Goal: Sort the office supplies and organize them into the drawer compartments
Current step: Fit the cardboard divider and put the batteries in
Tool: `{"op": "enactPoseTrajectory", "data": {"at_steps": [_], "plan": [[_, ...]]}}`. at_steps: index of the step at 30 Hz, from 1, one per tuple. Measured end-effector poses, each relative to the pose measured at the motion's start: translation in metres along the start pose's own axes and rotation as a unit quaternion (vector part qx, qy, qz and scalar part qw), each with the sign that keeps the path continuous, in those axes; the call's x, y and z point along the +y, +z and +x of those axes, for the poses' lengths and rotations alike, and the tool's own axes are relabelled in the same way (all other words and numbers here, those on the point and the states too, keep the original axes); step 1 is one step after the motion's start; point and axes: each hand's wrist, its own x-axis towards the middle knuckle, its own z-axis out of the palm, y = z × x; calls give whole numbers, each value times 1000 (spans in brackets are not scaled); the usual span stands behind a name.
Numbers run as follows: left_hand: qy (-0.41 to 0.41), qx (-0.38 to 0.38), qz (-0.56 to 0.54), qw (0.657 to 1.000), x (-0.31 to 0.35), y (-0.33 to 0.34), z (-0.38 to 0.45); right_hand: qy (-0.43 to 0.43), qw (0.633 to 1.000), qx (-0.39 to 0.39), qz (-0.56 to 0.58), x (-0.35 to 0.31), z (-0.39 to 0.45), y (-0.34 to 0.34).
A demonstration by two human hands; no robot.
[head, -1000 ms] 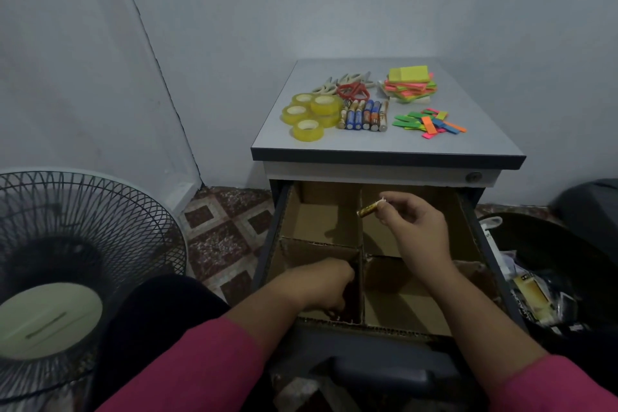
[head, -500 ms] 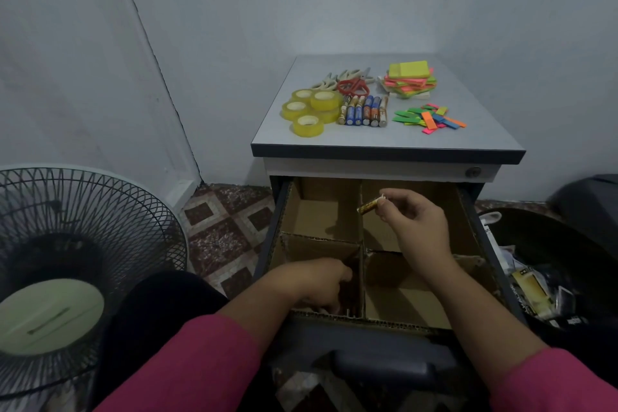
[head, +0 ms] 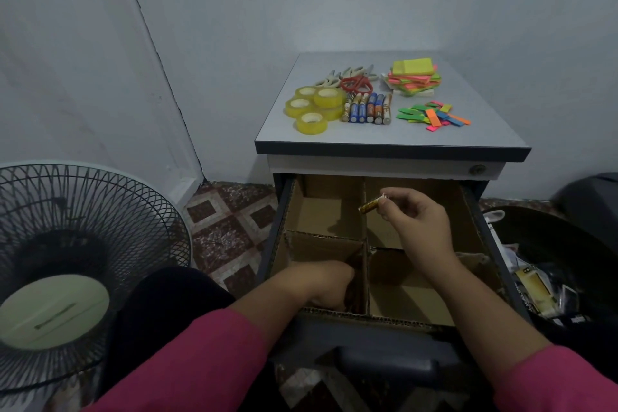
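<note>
The right hand [head: 419,221] pinches a small gold cylindrical battery [head: 372,204] in its fingers above the open cardboard-divided drawer [head: 326,207]. The left hand [head: 326,283] reaches into the near-left compartment; whether its fingers grip anything cannot be told.

Dim, flat indoor light; soft overall focus, wide-angle bending at edges, deep shadow inside near drawer [head: 374,319] compartments.

cabinet top [head: 468,130]; tape rolls [head: 312,105]; batteries [head: 368,108]; scissors [head: 356,83]; sticky notes [head: 414,77]
</note>
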Motion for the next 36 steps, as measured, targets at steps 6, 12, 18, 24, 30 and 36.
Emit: {"op": "enactPoseTrajectory", "data": {"at_steps": [6,12,18,24,30,36], "plan": [[-25,-38,-167,985,-16,-15,-11,-5,999,-46,-12,-2,-2,1],[7,-14,-367,930,-41,-43,-45,-89,952,-200,-213,-6,-11,1],[-2,-3,-340,940,-42,-41,-40,-284,808,-293,-425,-13,-17,9],[-40,8,-235,971,-33,-32,-32,-227,769,-292,-521,-22,-20,22],[-71,-4,-135,988,-23,-18,-22,-162,726,-278,-609,-32,-25,39],[-75,-6,-102,992,-25,-15,-19,-128,754,-294,-573,-21,-21,38]]}}
